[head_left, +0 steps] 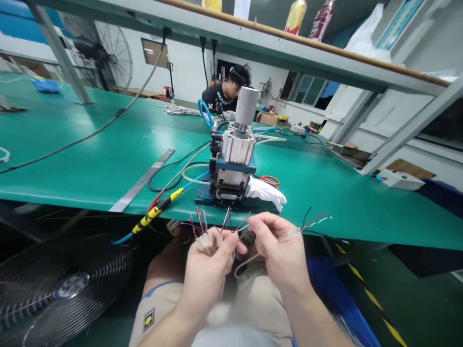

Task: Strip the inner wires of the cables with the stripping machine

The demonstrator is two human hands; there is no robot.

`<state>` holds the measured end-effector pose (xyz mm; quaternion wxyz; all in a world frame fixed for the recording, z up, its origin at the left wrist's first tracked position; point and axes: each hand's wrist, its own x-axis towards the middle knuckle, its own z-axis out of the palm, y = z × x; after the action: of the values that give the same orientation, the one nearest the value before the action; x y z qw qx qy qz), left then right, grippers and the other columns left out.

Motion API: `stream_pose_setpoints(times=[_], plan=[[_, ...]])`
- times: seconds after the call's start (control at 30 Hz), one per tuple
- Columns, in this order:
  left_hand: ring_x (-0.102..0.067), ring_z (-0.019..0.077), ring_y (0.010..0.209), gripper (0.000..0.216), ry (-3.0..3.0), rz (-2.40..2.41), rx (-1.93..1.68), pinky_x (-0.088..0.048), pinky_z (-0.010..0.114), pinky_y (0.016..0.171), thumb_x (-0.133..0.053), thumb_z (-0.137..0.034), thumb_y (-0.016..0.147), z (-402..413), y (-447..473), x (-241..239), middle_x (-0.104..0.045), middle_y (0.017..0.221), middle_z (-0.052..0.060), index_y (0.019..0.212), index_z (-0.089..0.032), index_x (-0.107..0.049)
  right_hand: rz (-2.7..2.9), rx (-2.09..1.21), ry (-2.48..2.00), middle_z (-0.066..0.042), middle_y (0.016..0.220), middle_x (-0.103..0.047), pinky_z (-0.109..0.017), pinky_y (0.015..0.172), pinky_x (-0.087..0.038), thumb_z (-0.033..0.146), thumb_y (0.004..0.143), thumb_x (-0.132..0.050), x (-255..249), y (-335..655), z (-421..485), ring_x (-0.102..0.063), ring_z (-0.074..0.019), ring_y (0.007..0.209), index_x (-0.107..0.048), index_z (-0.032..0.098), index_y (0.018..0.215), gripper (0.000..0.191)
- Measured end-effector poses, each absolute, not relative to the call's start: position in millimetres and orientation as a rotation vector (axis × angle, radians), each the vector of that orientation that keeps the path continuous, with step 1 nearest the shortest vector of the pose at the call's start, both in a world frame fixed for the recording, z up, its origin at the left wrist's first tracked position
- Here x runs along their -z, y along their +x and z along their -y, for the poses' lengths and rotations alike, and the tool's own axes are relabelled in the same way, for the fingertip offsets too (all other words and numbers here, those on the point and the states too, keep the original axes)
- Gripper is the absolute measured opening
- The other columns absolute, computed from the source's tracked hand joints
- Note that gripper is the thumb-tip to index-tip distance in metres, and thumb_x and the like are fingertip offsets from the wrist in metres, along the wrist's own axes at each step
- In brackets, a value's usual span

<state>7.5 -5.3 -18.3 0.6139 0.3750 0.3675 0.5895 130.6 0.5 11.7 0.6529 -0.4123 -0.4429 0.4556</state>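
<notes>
Just in front of the bench edge, my left hand point(213, 262) is closed around several pale cables point(204, 243), whose thin red, white and dark wires stick up above the fingers. My right hand point(284, 248) has thumb and forefinger pinched at a thin white wire point(243, 228) that runs across from the left hand. Another cable end point(293, 232) is tucked in the right hand, with dark, red and white wires fanning out to the right. Beyond both hands stands a pneumatic machine point(237, 149) with a grey cylinder on top. A white glove point(267, 192) lies against its right side.
A steel ruler point(142, 180) lies on the green bench point(311, 178). Orange-handled scissors point(269, 180) sit behind the glove. A yellow-black taped air hose point(157, 212) hangs over the front edge. A floor fan point(68, 289) is at lower left. A person point(226, 94) sits across the bench.
</notes>
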Motion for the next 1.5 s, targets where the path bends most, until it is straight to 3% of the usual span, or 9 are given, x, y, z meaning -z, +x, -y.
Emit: stream_pose_setpoints(times=[0.2,0.4,0.6,0.93,1.23,1.4,1.5], plan=[[-0.033,0.002,0.043,0.034,0.84,-0.838,-1.374,-0.024,0.017,0.043,-0.076,-0.039,0.084,5,7,18,-0.067,0.066,0.005,0.069,-0.011,-0.067,0.988,-1.054,-0.917,-0.002,0.073,-0.066,-0.018,0.036,-0.022,0.041,0.087,-0.075,-6,129,3,-0.029,-0.0035,0.041,-0.076,0.018,0.098,0.025],[-0.038,0.0027,0.043,0.036,0.741,-0.854,-1.394,-0.028,0.014,0.041,-0.088,-0.041,0.069,3,9,20,-0.06,0.057,0.0,0.067,-0.012,-0.067,1.008,-1.084,-0.935,0.001,0.055,-0.059,-0.018,0.035,-0.029,0.039,0.078,-0.082,-11,123,8,-0.036,-0.0057,0.039,-0.072,0.016,0.075,0.025],[-0.041,0.0024,0.043,0.04,0.611,-0.855,-1.425,-0.035,0.012,0.041,-0.097,-0.034,0.053,4,11,16,-0.052,0.051,-0.007,0.066,-0.013,-0.065,1.041,-1.127,-1.012,0.0,0.057,-0.062,-0.018,0.041,-0.037,0.035,0.077,-0.082,-13,123,10,-0.049,-0.0087,0.046,-0.068,0.016,0.071,0.025],[-0.044,0.0024,0.046,0.04,0.633,-0.862,-1.435,-0.036,0.011,0.042,-0.096,-0.031,0.056,3,10,22,-0.057,0.057,-0.005,0.063,-0.013,-0.061,1.029,-1.242,-1.012,0.004,0.057,-0.055,-0.016,0.035,-0.021,0.036,0.076,-0.08,-10,124,4,-0.033,-0.0043,0.04,-0.063,0.017,0.072,0.026],[-0.041,0.0014,0.041,0.044,0.624,-0.835,-1.405,-0.033,0.011,0.039,-0.097,-0.037,0.054,7,14,19,-0.069,0.062,0.002,0.069,-0.013,-0.063,0.781,-1.202,-0.782,0.013,0.045,-0.036,-0.012,0.035,-0.022,0.036,0.079,-0.081,-7,116,5,-0.022,-0.0027,0.037,-0.059,0.019,0.075,0.028],[-0.046,0.0028,0.043,0.041,0.604,-0.782,-1.405,-0.036,0.01,0.041,-0.096,-0.035,0.056,6,13,22,-0.068,0.058,0.001,0.07,-0.014,-0.065,0.734,-1.334,-0.732,0.013,0.045,-0.038,-0.011,0.035,-0.021,0.038,0.079,-0.084,-8,116,8,-0.02,-0.0016,0.036,-0.064,0.019,0.083,0.028],[-0.051,0.0037,0.048,0.036,0.639,-0.77,-1.414,-0.038,0.01,0.043,-0.096,-0.032,0.059,4,11,26,-0.067,0.061,-0.001,0.07,-0.014,-0.067,0.771,-1.409,-0.776,0.009,0.048,-0.046,-0.012,0.035,-0.018,0.039,0.075,-0.087,-8,119,8,-0.022,-0.0007,0.037,-0.07,0.016,0.088,0.031]])
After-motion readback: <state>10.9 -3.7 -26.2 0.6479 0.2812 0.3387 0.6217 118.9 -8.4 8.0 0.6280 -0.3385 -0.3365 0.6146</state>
